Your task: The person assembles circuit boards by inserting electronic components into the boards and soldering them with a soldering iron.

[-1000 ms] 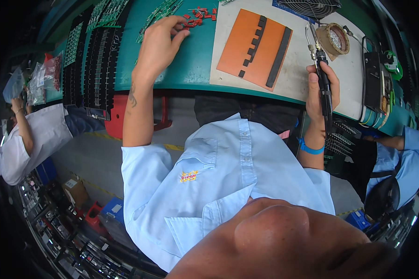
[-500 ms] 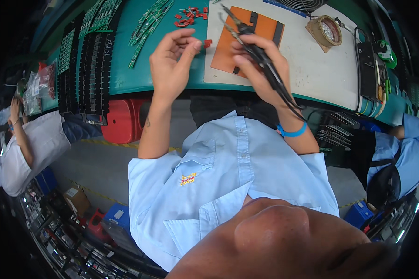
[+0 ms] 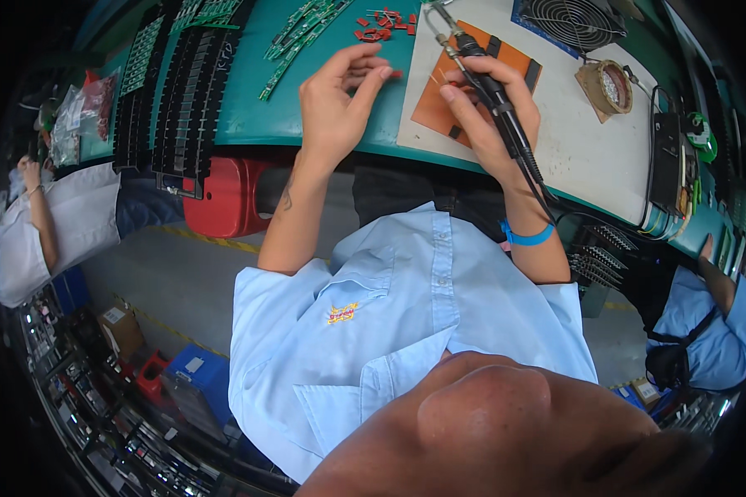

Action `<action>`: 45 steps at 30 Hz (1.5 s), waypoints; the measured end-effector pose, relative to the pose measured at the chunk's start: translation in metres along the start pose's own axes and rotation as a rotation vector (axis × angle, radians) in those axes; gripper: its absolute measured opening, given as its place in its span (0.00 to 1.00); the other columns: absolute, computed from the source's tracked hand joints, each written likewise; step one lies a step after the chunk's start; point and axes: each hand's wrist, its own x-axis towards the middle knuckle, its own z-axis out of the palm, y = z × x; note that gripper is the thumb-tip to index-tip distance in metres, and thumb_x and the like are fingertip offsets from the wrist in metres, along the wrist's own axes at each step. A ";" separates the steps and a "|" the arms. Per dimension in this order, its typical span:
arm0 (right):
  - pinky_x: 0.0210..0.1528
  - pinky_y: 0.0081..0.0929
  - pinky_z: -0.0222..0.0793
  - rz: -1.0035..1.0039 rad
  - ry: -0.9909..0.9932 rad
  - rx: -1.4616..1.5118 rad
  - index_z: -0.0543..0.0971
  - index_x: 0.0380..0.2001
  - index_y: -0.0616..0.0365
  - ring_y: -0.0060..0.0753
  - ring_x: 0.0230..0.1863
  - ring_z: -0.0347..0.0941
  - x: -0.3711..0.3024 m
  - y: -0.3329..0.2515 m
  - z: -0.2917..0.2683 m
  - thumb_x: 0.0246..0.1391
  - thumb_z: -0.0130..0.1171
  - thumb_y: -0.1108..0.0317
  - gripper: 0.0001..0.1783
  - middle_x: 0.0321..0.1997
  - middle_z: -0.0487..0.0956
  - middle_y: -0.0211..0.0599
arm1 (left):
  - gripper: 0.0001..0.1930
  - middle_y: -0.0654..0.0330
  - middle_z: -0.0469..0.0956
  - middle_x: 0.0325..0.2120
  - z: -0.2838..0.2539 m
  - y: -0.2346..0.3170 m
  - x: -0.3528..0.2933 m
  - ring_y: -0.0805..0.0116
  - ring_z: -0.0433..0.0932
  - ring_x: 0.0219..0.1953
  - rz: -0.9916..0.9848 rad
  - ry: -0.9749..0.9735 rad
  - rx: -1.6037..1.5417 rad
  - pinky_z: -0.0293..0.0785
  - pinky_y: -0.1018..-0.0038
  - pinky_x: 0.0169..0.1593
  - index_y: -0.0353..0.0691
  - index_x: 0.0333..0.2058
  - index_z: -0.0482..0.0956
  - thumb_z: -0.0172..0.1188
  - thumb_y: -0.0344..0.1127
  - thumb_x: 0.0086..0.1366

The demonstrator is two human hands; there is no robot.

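My left hand (image 3: 337,108) is raised over the green table's near edge, thumb and index finger pinched on a small red component (image 3: 396,74). The other fingers curl behind it. My right hand (image 3: 501,120) holds black-handled soldering tweezers (image 3: 493,95), whose two metal arms point up and away; a black cord trails from their lower end over my wrist. Thin pale leads (image 3: 441,76) stick out by my right thumb and fingertips; the part they belong to is mostly hidden. Beneath the right hand lies an orange board (image 3: 433,116) with black strips.
Red components (image 3: 381,31) are piled beyond my left hand. Narrow green circuit boards (image 3: 294,50) lie left of them, beside black slotted racks (image 3: 186,108). Right are a white mat (image 3: 572,137), a round container (image 3: 612,87), a fan (image 3: 568,21) and a black box (image 3: 665,157). People sit at both sides.
The view has shifted, so the bench appears farther right. Both hands stay raised over it. Thin leads now show at my right fingertips, and the tweezers remain in that hand.
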 end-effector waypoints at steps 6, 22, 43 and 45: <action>0.41 0.20 0.79 -0.014 0.066 -0.014 0.77 0.51 0.60 0.29 0.39 0.83 -0.004 -0.006 -0.013 0.51 0.69 0.79 0.22 0.40 0.86 0.40 | 0.15 0.59 0.85 0.36 -0.046 -0.009 0.035 0.63 0.81 0.33 0.260 0.098 0.805 0.77 0.74 0.38 0.38 0.45 0.84 0.69 0.28 0.59; 0.41 0.22 0.81 -0.017 0.142 0.090 0.76 0.50 0.61 0.29 0.38 0.84 -0.012 -0.008 -0.026 0.51 0.70 0.81 0.22 0.39 0.86 0.42 | 0.14 0.59 0.84 0.35 -0.071 -0.012 0.060 0.59 0.80 0.37 0.499 0.218 1.165 0.77 0.67 0.43 0.40 0.45 0.84 0.68 0.30 0.58; 0.35 0.20 0.82 -0.182 0.265 0.174 0.75 0.46 0.62 0.31 0.35 0.86 -0.017 -0.004 -0.006 0.51 0.71 0.81 0.20 0.35 0.87 0.41 | 0.19 0.56 0.83 0.28 0.062 0.025 -0.019 0.73 0.82 0.28 0.252 0.064 0.274 0.80 0.82 0.30 0.29 0.43 0.79 0.74 0.22 0.52; 0.35 0.20 0.82 -0.186 0.262 0.171 0.75 0.46 0.62 0.31 0.35 0.86 -0.017 -0.004 -0.006 0.51 0.71 0.81 0.20 0.35 0.87 0.41 | 0.19 0.56 0.83 0.28 0.062 0.026 -0.020 0.73 0.82 0.28 0.254 0.067 0.267 0.80 0.82 0.30 0.29 0.43 0.79 0.74 0.22 0.52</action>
